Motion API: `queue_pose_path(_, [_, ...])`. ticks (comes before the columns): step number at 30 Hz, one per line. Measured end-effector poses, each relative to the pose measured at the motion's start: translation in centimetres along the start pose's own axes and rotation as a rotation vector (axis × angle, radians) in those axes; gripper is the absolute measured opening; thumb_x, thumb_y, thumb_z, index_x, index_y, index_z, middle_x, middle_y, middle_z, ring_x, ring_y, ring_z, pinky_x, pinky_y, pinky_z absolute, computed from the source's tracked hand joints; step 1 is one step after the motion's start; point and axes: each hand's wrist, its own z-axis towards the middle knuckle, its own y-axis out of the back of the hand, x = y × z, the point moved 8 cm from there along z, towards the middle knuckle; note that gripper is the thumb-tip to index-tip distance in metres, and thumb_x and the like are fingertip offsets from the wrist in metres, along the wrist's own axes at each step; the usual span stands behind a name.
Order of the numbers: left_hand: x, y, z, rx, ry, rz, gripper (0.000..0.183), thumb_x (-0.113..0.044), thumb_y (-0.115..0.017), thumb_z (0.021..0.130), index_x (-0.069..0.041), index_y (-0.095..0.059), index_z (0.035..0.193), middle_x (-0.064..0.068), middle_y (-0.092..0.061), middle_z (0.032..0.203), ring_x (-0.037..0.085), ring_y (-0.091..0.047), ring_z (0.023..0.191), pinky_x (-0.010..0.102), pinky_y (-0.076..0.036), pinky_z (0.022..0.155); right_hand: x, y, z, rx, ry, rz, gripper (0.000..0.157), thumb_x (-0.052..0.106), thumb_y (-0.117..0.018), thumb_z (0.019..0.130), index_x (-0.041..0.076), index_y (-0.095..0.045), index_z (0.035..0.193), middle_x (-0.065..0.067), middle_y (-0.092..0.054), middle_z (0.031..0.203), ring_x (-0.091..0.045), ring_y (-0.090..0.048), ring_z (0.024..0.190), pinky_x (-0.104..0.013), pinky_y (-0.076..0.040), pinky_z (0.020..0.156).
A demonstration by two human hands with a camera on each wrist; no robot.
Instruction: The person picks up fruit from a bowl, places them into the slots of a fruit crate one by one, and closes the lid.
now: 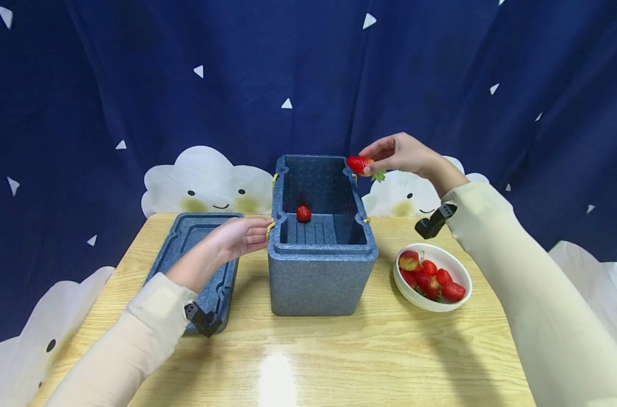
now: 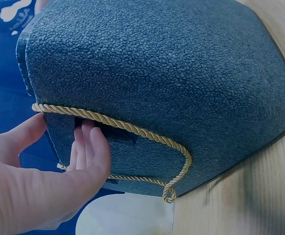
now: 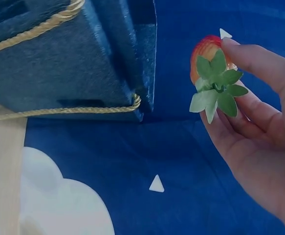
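A dark blue-grey foam box (image 1: 315, 282) stands lidless on the table, with one red strawberry (image 1: 303, 213) on its floor. Above its far right rim, my right hand (image 1: 405, 154) pinches another strawberry (image 1: 358, 164) between thumb and fingers; its green leaves (image 3: 219, 83) face the right wrist camera. My left hand (image 1: 240, 237) rests against the box's left side. In the left wrist view its thumb touches near the rim beside the gold rope (image 2: 147, 134), and its fairly straight fingers (image 2: 101, 147) reach the side at a dark recess.
A white bowl (image 1: 425, 305) of several strawberries stands right of the box on the wooden table (image 1: 349, 356). The box's lid (image 1: 186, 240) lies to the left, partly under my left forearm. Behind hangs a dark blue curtain (image 1: 237, 73) with white clouds and triangles.
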Motion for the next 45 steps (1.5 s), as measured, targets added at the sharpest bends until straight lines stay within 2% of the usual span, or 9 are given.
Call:
queue_pose_path(7, [0.0, 0.0, -0.2, 0.001, 0.000, -0.013, 0.021, -0.017, -0.053, 0.097, -0.008, -0.052, 0.116, -0.005, -0.067, 0.085, 0.007, -0.066, 0.080, 0.020, -0.056, 0.081, 2.1, -0.2, 1.6, 0.016, 0.024, 0.008, 0.047, 0.024, -0.074, 0.084, 0.009, -0.061, 0.126, -0.010, -0.067, 0.119, -0.020, -0.061, 0.102, -0.043, -0.047, 0.107])
queue_pose_path(13, [0.0, 0.0, -0.2, -0.004, -0.004, -0.017, 0.017, -0.016, -0.052, 0.098, -0.008, -0.053, 0.113, -0.005, -0.067, 0.084, 0.007, -0.066, 0.080, 0.020, -0.056, 0.080, 3.5, -1.2, 3.1, 0.031, 0.054, 0.048, 0.046, 0.021, -0.076, 0.083, 0.007, -0.062, 0.124, -0.008, -0.069, 0.118, -0.021, -0.061, 0.103, -0.045, -0.045, 0.110])
queue_pose_path(19, [0.2, -0.3, -0.1, 0.006, -0.013, -0.022, 0.016, -0.015, -0.053, 0.097, -0.007, -0.054, 0.112, -0.005, -0.067, 0.085, 0.007, -0.067, 0.081, 0.024, -0.055, 0.089, 3.6, -2.4, 4.0, 0.047, 0.057, 0.072, 0.046, 0.022, -0.077, 0.082, 0.006, -0.063, 0.122, -0.009, -0.070, 0.116, -0.023, -0.059, 0.105, -0.047, -0.043, 0.111])
queue_pose_path(28, [0.2, -0.5, 0.1, 0.018, -0.018, -0.018, 0.020, -0.015, -0.054, 0.097, -0.006, -0.053, 0.114, -0.003, -0.067, 0.088, 0.006, -0.067, 0.081, 0.023, -0.056, 0.087, 3.6, -3.7, 5.7, 0.078, 0.027, 0.030, 0.040, 0.021, -0.075, 0.084, 0.006, -0.066, 0.120, -0.011, -0.070, 0.115, -0.025, -0.057, 0.105, -0.050, -0.040, 0.113])
queue_pose_path(35, [0.8, -0.4, 0.1, 0.018, -0.008, -0.015, 0.016, -0.015, -0.053, 0.098, -0.007, -0.054, 0.112, -0.005, -0.068, 0.086, 0.006, -0.067, 0.081, 0.030, -0.051, 0.102, 2.9, -5.3, 6.4, 0.114, -0.021, -0.035, 0.036, 0.019, -0.075, 0.084, 0.005, -0.067, 0.116, -0.013, -0.069, 0.117, -0.026, -0.054, 0.106, -0.049, -0.041, 0.111])
queue_pose_path(39, [0.8, -0.5, 0.1, 0.017, -0.015, -0.015, 0.016, -0.015, -0.053, 0.097, -0.007, -0.054, 0.111, -0.005, -0.068, 0.084, 0.006, -0.067, 0.080, 0.026, -0.054, 0.092, 2.7, -6.2, 6.5, 0.150, -0.048, -0.086, 0.030, 0.014, -0.072, 0.085, 0.004, -0.068, 0.113, -0.015, -0.068, 0.116, -0.026, -0.053, 0.104, -0.048, -0.042, 0.109])
queue_pose_path(42, [0.6, -0.5, 0.1, 0.015, -0.021, -0.028, 0.016, -0.015, -0.054, 0.097, -0.006, -0.055, 0.111, -0.005, -0.069, 0.082, 0.006, -0.068, 0.079, 0.021, -0.057, 0.081, 2.8, -6.7, 6.6, 0.178, -0.060, -0.122, 0.029, 0.014, -0.071, 0.086, 0.004, -0.068, 0.113, -0.015, -0.067, 0.116, -0.026, -0.052, 0.104, -0.048, -0.042, 0.108])
queue_pose_path(45, [0.5, -0.4, 0.2, 0.012, -0.020, -0.029, 0.017, -0.015, -0.053, 0.097, -0.006, -0.054, 0.112, -0.005, -0.069, 0.082, 0.006, -0.068, 0.078, 0.020, -0.057, 0.076, 2.9, -7.1, 6.7, 0.193, -0.077, -0.147, 0.028, 0.015, -0.070, 0.087, 0.005, -0.068, 0.113, -0.015, -0.066, 0.116, -0.026, -0.052, 0.105, -0.048, -0.042, 0.109])
